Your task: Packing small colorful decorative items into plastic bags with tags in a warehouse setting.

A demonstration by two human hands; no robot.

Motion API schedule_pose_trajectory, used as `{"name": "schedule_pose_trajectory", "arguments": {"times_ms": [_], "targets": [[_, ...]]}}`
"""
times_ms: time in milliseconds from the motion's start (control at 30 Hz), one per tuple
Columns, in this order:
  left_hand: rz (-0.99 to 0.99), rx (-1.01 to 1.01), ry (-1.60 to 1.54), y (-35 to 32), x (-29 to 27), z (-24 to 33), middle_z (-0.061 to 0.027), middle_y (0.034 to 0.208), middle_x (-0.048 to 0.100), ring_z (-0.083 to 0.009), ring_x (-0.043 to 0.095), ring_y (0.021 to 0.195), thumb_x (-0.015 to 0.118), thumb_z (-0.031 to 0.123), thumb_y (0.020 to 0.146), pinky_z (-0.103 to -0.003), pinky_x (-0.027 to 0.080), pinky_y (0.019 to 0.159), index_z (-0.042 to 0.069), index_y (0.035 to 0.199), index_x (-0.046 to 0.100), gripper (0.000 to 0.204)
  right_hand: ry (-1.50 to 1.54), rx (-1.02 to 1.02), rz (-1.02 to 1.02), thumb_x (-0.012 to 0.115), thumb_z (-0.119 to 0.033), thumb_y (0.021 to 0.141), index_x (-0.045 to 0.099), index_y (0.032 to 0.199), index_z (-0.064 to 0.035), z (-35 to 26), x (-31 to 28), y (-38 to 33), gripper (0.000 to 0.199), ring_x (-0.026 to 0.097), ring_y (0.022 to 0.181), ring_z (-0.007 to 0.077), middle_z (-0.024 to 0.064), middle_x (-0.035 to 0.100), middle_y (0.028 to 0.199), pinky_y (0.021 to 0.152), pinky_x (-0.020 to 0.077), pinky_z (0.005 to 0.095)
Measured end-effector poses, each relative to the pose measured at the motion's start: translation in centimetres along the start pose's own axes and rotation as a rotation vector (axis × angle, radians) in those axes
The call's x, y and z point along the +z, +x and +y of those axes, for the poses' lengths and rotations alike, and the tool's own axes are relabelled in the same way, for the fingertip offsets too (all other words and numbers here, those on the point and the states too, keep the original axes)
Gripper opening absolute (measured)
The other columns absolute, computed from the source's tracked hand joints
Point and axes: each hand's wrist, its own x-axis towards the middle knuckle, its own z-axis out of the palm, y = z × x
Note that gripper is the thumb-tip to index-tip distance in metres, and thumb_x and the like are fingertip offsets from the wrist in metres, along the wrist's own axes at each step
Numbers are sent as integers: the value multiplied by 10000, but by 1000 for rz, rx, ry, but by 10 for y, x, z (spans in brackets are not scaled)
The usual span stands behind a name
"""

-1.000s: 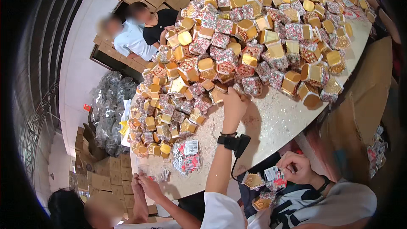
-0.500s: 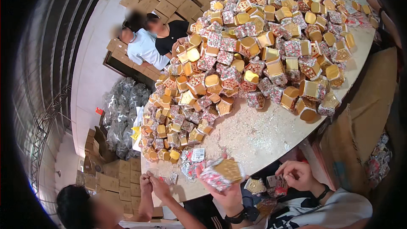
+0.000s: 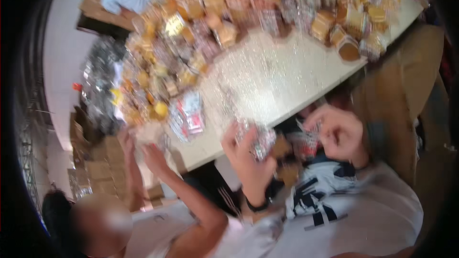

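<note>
My left hand (image 3: 246, 155) is closed around a small plastic-wrapped box (image 3: 264, 144) with a speckled red and silvery look, held above the table's near edge. To its right, my right hand (image 3: 342, 136) is raised with its fingers curled together. Close under those fingertips is a small red and white tag or packet (image 3: 308, 147). Blur hides whether the fingers grip it. Lower down, between my hands and against my body, are brownish-gold pieces (image 3: 288, 174) that I cannot make out.
A heap of similar gold-bottomed wrapped boxes (image 3: 215, 2) covers the far side of the pale table (image 3: 260, 74). Glitter-like bits and a stack of red and white packets (image 3: 191, 110) lie nearer. A co-worker's hands (image 3: 155, 157) work at left. Cardboard (image 3: 406, 91) stands at right.
My view has swung down and right, so the scene sits higher and further left, with blur. The wrapped box in my left hand has turned, and its gold face no longer shows.
</note>
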Motion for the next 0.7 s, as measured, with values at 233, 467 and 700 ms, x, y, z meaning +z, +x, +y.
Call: {"name": "schedule_pose_trajectory", "arguments": {"times_ms": [233,467,700], "targets": [[-61,-157,-253,-47,16,-28,-201,1150,473,-372,492,1088,623,-79,543,-413,431,879,98,1165,566,649,-159,27,-199,666,36,638,573,780,-54,17,55,-6,192,611,765,260,131,629,868,630,465,311],[-10,-221,-393,-73,14,-29,-193,1121,523,-336,538,992,654,-65,583,-396,456,835,93,1134,572,579,-235,-103,-213,655,53,648,562,822,-29,27,78,-24,213,590,738,262,127,605,897,613,467,299],[-79,-231,-409,-60,17,-34,-176,1067,542,-325,540,965,628,-68,584,-367,462,805,80,1158,580,595,-258,-167,-214,657,85,641,544,850,6,35,70,-14,250,506,612,174,141,589,908,562,433,257]]}}
